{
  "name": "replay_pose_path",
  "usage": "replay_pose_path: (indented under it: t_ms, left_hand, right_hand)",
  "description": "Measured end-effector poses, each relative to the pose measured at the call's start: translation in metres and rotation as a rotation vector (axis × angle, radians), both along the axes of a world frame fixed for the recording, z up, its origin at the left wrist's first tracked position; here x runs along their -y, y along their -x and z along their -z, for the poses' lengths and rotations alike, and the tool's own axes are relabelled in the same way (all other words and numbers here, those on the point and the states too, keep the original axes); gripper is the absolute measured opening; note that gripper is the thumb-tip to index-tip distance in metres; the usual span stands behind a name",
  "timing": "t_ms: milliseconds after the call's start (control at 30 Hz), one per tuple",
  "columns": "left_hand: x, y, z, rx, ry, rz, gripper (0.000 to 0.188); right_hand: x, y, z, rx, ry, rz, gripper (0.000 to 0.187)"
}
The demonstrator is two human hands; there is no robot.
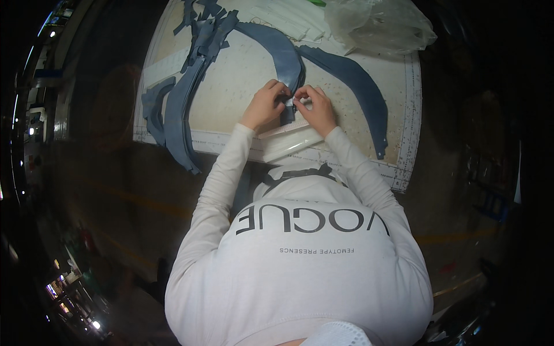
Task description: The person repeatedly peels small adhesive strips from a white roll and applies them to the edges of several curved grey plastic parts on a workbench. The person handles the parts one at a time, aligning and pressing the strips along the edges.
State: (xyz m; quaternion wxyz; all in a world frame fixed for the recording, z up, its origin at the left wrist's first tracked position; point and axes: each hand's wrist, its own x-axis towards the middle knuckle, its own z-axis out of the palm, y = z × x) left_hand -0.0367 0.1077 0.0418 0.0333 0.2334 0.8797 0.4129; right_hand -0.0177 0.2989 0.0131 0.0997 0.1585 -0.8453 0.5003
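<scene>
Close together over the middle of the table, my left hand (267,105) and my right hand (316,108) meet at the narrow near end of a curved blue-grey fabric strip (271,43). The fingers of my left hand are closed on this end. My right thumb and fingers pinch at the same spot, where something small and pale shows; its kind is too small to make out. Further right lies another curved blue-grey fabric piece (355,81), apart from both hands.
A heap of blue-grey strips (205,43) and a stack of long curved pieces (178,115) lie on the left of the white table (231,98). A clear plastic bag (381,26) sits at the far right. Pale flat strips (288,144) lie at the near edge.
</scene>
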Motion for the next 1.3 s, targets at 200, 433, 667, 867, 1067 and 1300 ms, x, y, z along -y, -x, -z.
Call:
replay_pose_path:
  t_ms: [200, 433, 667, 867, 1067, 1300]
  left_hand:
    - [0.008, 0.007, 0.004, -0.018, -0.072, 0.053, 0.038]
    - [0.007, 0.005, 0.009, -0.010, -0.098, 0.016, 0.034]
    - [0.000, -0.002, 0.008, -0.085, -0.100, -0.034, 0.030]
    - [-0.003, -0.006, 0.007, -0.223, -0.007, 0.020, 0.025]
    - [-0.002, -0.007, 0.007, -0.180, -0.034, -0.008, 0.026]
    - [0.013, 0.001, 0.011, -0.141, 0.049, 0.104, 0.029]
  right_hand:
    - [0.011, 0.003, 0.000, -0.174, -0.279, -0.127, 0.025]
    - [0.017, 0.001, 0.001, -0.382, -0.440, -0.001, 0.015]
    - [0.013, -0.002, 0.006, -0.084, -0.156, 0.116, 0.018]
    - [0.001, 0.002, 0.017, 0.177, 0.205, 0.111, 0.019]
    - [0.002, -0.017, 0.013, 0.066, 0.041, 0.008, 0.017]
    - [0.009, -0.026, 0.013, 0.009, -0.002, -0.026, 0.020]
